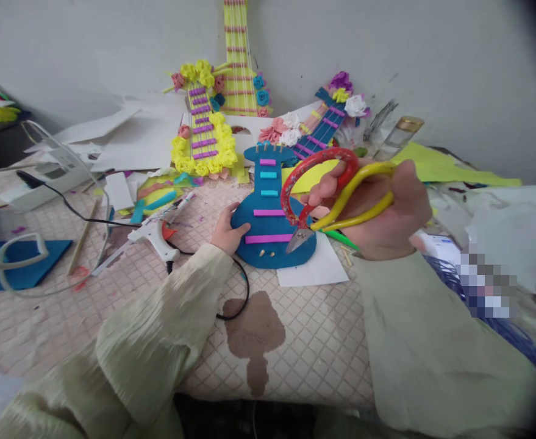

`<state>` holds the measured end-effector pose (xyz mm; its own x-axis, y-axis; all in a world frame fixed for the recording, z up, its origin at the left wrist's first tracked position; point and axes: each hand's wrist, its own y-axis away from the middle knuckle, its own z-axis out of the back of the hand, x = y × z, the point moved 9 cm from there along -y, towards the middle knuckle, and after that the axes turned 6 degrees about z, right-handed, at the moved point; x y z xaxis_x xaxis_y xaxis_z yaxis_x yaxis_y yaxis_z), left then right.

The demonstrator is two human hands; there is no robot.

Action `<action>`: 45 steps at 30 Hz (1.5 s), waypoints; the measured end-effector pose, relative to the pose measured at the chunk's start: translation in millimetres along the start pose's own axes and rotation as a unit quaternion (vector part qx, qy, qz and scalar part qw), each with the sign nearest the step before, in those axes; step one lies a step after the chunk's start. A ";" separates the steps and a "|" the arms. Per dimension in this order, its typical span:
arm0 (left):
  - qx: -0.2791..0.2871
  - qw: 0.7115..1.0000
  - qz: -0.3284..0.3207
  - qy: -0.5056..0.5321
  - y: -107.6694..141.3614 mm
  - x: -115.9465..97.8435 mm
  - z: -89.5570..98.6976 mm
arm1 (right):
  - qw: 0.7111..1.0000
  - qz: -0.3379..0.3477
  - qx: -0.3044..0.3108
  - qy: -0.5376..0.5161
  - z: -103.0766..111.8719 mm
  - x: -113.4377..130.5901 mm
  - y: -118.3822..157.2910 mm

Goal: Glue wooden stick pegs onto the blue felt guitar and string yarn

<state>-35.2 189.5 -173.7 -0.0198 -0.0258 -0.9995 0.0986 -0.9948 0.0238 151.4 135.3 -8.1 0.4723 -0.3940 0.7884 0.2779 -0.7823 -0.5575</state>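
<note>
One blue sheet [43, 256] lies at the left edge of the table [318, 341], with a white power strip [39, 189] behind it, toward the far left corner. Next comes a white glue gun [151, 241], its black cable curling toward the near edge. Against the wall at the far edge stands a small yellow guitar [202, 133] with purple bars and a border of yellow flowers, and behind it a taller yellow guitar neck [235, 55] rises with strings.

The left hand [226, 230] grips the left side of a blue guitar [268, 225] in the middle of the table, thumb on its face. Five coloured strips cross this guitar—three magenta, two turquoise—and two small pale pieces [266, 253] sit near its bottom. A white paper [320, 271] shows under its lower right part; a brown guitar-shaped patch [255, 329] marks the cloth toward the near edge.

The right hand [382, 210] is closed around the handles of red-and-yellow scissors [308, 224], blades pointing down over the right end of the lowest strip—whether they touch it, I cannot tell. Behind leans another blue guitar, flower-trimmed [325, 128]; a glass jar [398, 137] stands near the far edge, farther right.
</note>
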 end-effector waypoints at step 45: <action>0.010 0.999 -0.036 -0.012 -3.9 1.7 1.7 | 0.995 0.004 0.060 0.076 -9.2 -0.2 2.8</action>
<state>-37.3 193.2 -175.5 -0.0498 0.0430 -0.9978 0.0754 -0.9961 -0.0467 144.5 128.8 -7.4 0.3452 -0.4751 0.8094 0.3778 -0.7191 -0.5832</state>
